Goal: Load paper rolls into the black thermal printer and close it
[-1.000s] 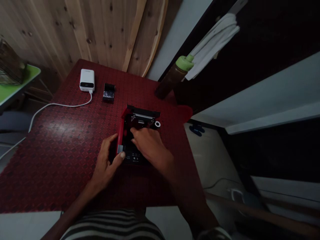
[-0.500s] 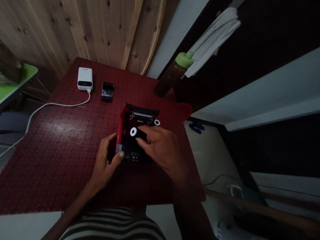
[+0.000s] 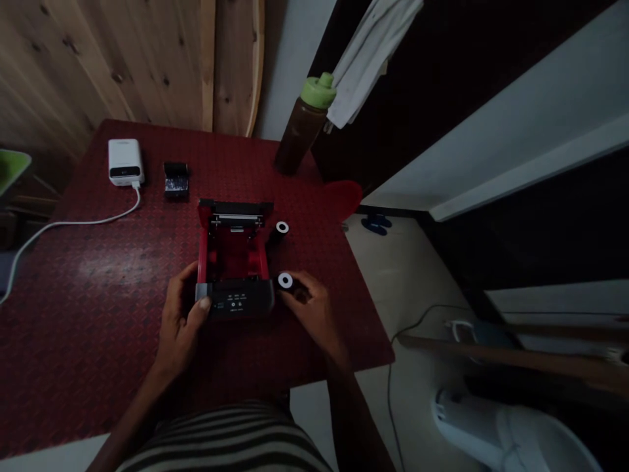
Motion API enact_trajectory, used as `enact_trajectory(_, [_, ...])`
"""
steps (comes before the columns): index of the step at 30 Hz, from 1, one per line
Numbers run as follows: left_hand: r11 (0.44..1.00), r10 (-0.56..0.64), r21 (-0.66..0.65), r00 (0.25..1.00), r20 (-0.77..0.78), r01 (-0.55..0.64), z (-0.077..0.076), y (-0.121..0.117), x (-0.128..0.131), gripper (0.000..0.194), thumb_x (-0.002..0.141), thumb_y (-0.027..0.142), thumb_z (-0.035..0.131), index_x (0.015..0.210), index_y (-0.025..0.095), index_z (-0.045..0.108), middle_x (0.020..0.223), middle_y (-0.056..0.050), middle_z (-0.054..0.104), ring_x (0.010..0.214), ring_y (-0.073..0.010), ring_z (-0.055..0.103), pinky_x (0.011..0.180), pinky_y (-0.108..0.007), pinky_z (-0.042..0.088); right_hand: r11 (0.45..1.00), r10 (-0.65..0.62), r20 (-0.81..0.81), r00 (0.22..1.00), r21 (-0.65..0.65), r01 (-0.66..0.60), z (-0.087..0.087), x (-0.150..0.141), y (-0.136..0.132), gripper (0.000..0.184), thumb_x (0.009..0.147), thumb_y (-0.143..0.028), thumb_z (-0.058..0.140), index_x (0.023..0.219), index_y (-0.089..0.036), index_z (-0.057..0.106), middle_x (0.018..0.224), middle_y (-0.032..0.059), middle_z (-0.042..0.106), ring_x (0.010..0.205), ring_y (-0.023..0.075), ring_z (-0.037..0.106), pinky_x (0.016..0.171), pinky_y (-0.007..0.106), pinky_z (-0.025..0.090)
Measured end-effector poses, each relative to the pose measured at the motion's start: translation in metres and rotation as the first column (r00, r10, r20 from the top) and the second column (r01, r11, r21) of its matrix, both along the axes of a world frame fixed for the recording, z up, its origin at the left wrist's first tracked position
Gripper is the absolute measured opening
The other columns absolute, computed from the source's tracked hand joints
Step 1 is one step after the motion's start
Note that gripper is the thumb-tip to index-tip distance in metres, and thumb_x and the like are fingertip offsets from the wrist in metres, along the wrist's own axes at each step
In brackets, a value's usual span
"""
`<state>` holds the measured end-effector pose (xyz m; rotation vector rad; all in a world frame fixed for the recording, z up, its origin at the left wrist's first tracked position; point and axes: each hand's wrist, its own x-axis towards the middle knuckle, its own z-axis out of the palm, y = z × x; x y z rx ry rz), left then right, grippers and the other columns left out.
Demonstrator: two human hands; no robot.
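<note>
A small red and black printer lies open on the red table, its red inner bay showing. My left hand grips the printer's left front corner, thumb on the black front panel. My right hand is closed round a dark roll with a white core, held just right of the printer's front. A second dark roll with a white core lies on the table to the right of the open lid.
A white power bank with a white cable sits at the far left of the table, a small black device beside it. A brown bottle with a green cap stands at the far edge. The table's right edge drops to the floor.
My right hand has lifted the roll out of the printer's bay and carried it to the right side. The left hand keeps its hold. The camera has shifted rightwards.
</note>
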<state>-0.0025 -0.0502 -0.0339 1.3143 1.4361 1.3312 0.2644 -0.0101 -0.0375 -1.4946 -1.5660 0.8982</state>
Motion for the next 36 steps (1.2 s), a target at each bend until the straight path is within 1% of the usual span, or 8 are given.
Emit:
enact_trajectory(6, [0.999,0.004,0.055,1.000,-0.001,-0.004,0.000,0.002,0.001,0.055,0.108,0.060,0.063,0.153,0.028,0.062,0.147,-0.009,0.070,0.134,-0.0316,0.068,0.109,-0.044,0.055,0.996,0.088,-0.013,0.996,-0.034,-0.088,-0.007,0.006,-0.004,0.038,0.088,-0.022,0.072,0.124,-0.024,0.083,0.116,0.0075,0.084,0.094,0.0221,0.076,0.085,0.036,0.061])
enact_trajectory(9, [0.999,0.003,0.045,1.000,-0.002,-0.003,0.001,0.001,0.001,0.056,0.108,0.060,0.062,0.154,0.028,0.062,0.147,-0.009,0.071,0.133,-0.0310,0.069,0.108,-0.044,0.055,0.983,0.145,-0.019,0.989,-0.115,-0.146,0.000,0.023,-0.007,0.057,0.083,-0.015,0.072,0.139,-0.027,0.078,0.130,0.0074,0.081,0.095,0.0195,0.077,0.090,0.036,0.064])
enact_trajectory(12, [1.000,0.010,0.027,1.000,-0.015,-0.009,0.002,0.000,0.001,0.058,0.108,0.060,0.062,0.156,0.027,0.061,0.148,-0.010,0.070,0.135,-0.0312,0.068,0.110,-0.044,0.055,0.953,0.214,-0.023,0.977,-0.213,-0.214,0.011,0.048,-0.002,0.056,0.087,-0.017,0.070,0.141,-0.028,0.078,0.126,0.0063,0.082,0.096,0.0192,0.079,0.089,0.036,0.065])
enact_trajectory(17, [1.000,0.010,-0.008,1.000,0.004,-0.010,0.000,-0.001,0.001,0.061,0.108,0.061,0.062,0.158,0.026,0.059,0.150,-0.011,0.069,0.136,-0.0320,0.067,0.110,-0.045,0.055,0.989,0.081,0.045,0.996,-0.128,-0.075,0.015,0.065,0.049,0.027,0.091,-0.033,0.073,0.115,-0.027,0.086,0.115,0.0073,0.086,0.106,0.0263,0.080,0.101,0.046,0.063])
enact_trajectory(22, [1.000,0.018,-0.018,1.000,0.002,-0.018,-0.005,-0.002,0.000,0.063,0.108,0.061,0.062,0.159,0.024,0.059,0.151,-0.012,0.067,0.139,-0.0343,0.064,0.115,-0.048,0.051,1.000,-0.010,0.037,0.999,-0.016,0.010,-0.013,0.027,0.114,0.050,0.078,-0.034,0.082,0.127,-0.026,0.077,0.128,0.0102,0.080,0.111,0.0290,0.074,0.098,0.048,0.061])
enact_trajectory(26, [0.999,0.015,-0.032,0.999,0.039,-0.014,-0.005,-0.003,0.001,0.065,0.107,0.060,0.063,0.160,0.023,0.057,0.154,-0.014,0.065,0.142,-0.0354,0.062,0.119,-0.051,0.049,0.998,-0.017,0.028,0.999,0.055,0.015,-0.021,0.001,0.131,0.034,0.073,-0.036,0.083,0.105,-0.026,0.076,0.114,0.0077,0.080,0.113,0.0316,0.071,0.108,0.053,0.055])
enact_trajectory(30, [0.999,0.021,-0.046,0.998,0.059,-0.018,-0.003,-0.003,0.002,0.065,0.106,0.060,0.064,0.159,0.023,0.058,0.154,-0.014,0.065,0.142,-0.0360,0.062,0.119,-0.052,0.050,0.995,-0.020,-0.002,1.000,0.100,0.020,0.007,0.007,0.116,0.024,0.081,-0.037,0.073,0.102,-0.026,0.073,0.106,0.0065,0.080,0.105,0.0301,0.074,0.103,0.051,0.058])
enact_trajectory(36, [0.997,-0.005,-0.082,0.997,0.074,0.011,0.000,-0.003,0.003,0.067,0.106,0.060,0.064,0.160,0.022,0.055,0.157,-0.016,0.064,0.144,-0.0371,0.061,0.124,-0.058,0.046,0.979,0.181,0.020,0.983,0.095,-0.182,0.108,0.021,0.057,0.038,0.094,-0.028,0.076,0.131,-0.032,0.069,0.124,0.0041,0.082,0.114,0.0263,0.079,0.101,0.044,0.061])
